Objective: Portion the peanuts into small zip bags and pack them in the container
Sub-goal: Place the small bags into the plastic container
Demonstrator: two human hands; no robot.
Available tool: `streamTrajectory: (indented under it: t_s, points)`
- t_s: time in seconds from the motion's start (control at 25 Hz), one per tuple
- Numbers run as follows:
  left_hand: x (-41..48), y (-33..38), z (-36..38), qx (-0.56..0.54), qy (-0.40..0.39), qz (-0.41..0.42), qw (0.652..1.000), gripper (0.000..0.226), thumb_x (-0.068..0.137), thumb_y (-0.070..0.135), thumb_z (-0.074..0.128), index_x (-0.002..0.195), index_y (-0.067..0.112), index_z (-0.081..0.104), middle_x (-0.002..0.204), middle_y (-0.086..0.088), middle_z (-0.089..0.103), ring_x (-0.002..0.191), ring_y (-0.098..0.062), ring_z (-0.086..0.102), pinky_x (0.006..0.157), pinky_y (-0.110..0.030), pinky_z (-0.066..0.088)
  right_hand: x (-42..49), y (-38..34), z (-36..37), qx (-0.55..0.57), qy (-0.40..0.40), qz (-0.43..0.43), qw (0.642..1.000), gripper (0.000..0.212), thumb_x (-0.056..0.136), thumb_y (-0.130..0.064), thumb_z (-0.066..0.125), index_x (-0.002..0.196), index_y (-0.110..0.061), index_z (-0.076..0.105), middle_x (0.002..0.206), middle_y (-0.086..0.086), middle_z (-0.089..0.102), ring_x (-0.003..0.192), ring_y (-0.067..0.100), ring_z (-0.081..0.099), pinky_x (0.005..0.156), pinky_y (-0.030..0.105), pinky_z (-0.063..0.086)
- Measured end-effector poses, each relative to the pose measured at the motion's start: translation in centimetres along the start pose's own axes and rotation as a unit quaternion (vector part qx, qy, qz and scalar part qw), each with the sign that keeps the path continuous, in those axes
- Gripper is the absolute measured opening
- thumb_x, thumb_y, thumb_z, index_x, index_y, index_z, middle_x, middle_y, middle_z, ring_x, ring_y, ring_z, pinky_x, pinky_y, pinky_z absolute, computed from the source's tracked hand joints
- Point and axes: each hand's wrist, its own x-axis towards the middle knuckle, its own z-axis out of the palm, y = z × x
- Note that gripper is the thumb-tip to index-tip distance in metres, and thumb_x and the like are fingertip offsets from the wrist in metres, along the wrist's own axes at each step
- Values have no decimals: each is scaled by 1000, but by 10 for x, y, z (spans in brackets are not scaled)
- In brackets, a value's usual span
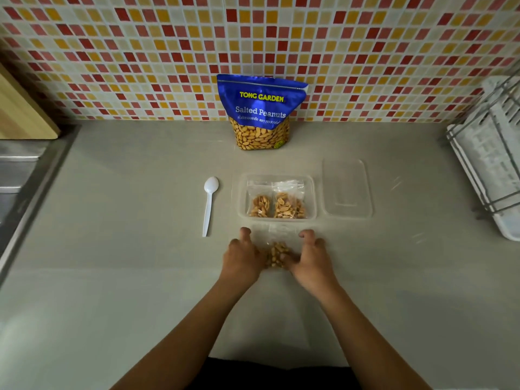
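Note:
A small clear zip bag of peanuts [277,253] lies on the grey counter between my hands. My left hand [243,256] grips its left side with curled fingers. My right hand [308,257] grips its right side the same way. Just beyond them stands a clear plastic container [277,177] holding two filled zip bags [260,205] [288,204] side by side. The blue Tong Garden salted peanuts pouch [261,111] stands upright against the tiled wall. A white plastic spoon [209,205] lies left of the container.
The container's clear lid [346,188] lies on the counter to the right. A white dish rack [492,159] fills the far right. A steel sink [17,175] and a wooden board [22,111] sit at the left edge.

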Motion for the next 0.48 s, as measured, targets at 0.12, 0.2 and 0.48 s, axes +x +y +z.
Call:
streamTrajectory:
  t_s: [0.12, 0.2, 0.48]
  points:
    - [1, -2, 8, -104, 24, -2, 994, 46, 83, 16, 61, 123, 12, 40, 106, -17, 64, 101, -34, 60, 86, -38, 50, 5, 4, 13, 85, 55, 0, 995, 53, 79, -14, 69, 125, -18, 43, 117, 12, 52, 101, 30, 59, 90, 33, 46]
    - [-2, -6, 9, -124, 32, -3, 992, 42, 84, 14, 63, 121, 13, 44, 106, -15, 65, 96, -30, 62, 83, -36, 53, 6, 10, 18, 116, 66, -4, 991, 44, 76, -9, 69, 115, -19, 51, 106, 9, 62, 99, 26, 61, 87, 34, 49]
    - [-20, -7, -18, -163, 111, 91, 976, 37, 85, 7, 63, 118, 15, 49, 91, 0, 63, 80, -14, 62, 65, -7, 47, -12, 9, 1, 219, 159, -104, 957, 33, 77, 0, 69, 96, -23, 55, 108, 5, 55, 92, 15, 63, 82, 15, 48]
